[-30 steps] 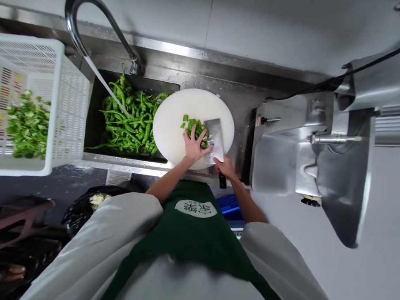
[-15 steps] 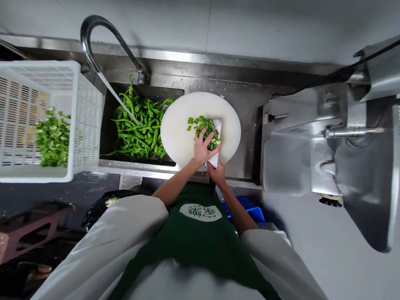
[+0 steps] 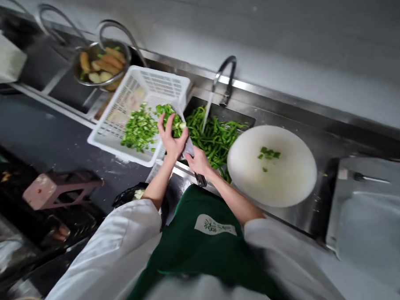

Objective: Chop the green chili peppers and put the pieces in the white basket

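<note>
My right hand [image 3: 199,162] grips the dark handle of a cleaver [image 3: 188,147], whose blade is tilted at the right rim of a white plastic basket [image 3: 144,158]. Fingers curved, my left hand [image 3: 173,142] presses a heap of chopped green peppers [image 3: 167,110] against the blade. More chopped pieces [image 3: 140,129] lie inside the basket. To the right, a few green bits [image 3: 269,153] rest on the round white cutting board [image 3: 271,182]. Whole long green peppers [image 3: 212,138] fill the sink between basket and board.
Water runs from a curved faucet [image 3: 231,73] onto the peppers. A metal bowl of carrots and pale vegetables [image 3: 108,65] stands behind the basket. At right is a steel machine [image 3: 372,222]. A pink stool [image 3: 56,189] and a black bag [image 3: 125,195] are lower left.
Both hands have moved left from the cutting board to the basket, carrying the chopped peppers on the cleaver. A few bits stay on the board. The view has swung left.
</note>
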Motion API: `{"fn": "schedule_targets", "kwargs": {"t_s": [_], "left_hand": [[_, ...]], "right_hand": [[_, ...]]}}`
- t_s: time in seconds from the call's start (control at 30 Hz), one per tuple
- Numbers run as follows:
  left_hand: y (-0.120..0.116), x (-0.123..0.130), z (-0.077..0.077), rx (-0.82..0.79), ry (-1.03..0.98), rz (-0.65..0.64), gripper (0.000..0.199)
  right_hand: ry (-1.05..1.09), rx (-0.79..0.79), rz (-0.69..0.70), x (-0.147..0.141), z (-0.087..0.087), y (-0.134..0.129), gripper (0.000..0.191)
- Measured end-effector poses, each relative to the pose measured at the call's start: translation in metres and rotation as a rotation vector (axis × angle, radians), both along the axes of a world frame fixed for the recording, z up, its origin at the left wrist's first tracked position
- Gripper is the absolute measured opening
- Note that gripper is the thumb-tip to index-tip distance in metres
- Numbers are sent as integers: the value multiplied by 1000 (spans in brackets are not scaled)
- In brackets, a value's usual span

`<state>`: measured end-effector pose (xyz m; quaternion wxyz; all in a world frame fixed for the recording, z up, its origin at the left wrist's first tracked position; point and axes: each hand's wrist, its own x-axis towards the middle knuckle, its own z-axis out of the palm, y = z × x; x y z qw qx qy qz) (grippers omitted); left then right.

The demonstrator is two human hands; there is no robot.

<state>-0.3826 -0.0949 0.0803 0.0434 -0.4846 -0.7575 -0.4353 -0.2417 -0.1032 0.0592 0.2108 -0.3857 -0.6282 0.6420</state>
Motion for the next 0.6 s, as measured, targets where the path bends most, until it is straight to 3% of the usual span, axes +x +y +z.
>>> {"fn": "schedule_targets", "kwargs": {"t_s": [0.1,0.17,0.23,0.3,0.37,0.43,0.5,0.6], "left_hand": [[0,-111,-9,-37,-109,206,60],[1,-170,-19,-189,-243,302,62],[-1,-210,-28,-377,-343,363,66],[-4,-228,-33,-441,-315,344,62],[-3,-224,-33,-314,-204,226,48],[4,-196,-30,-122,-124,73,35],[18,-147,-27,-4,-104,-95,32],[49,-46,-37,-31,-150,-425,29]], "right_hand": [[-50,120,100,-91,16,13,8],[-113,109,99,-113,19,19,11],[-140,59,45,-99,15,22,16],[-112,-2,-38,-55,7,20,23],[-94,-44,-115,6,-1,9,29],[-141,-59,-276,74,-10,-10,35],[-245,-103,-476,140,-21,-32,44],[-293,-193,-875,227,-40,-64,54]]}}
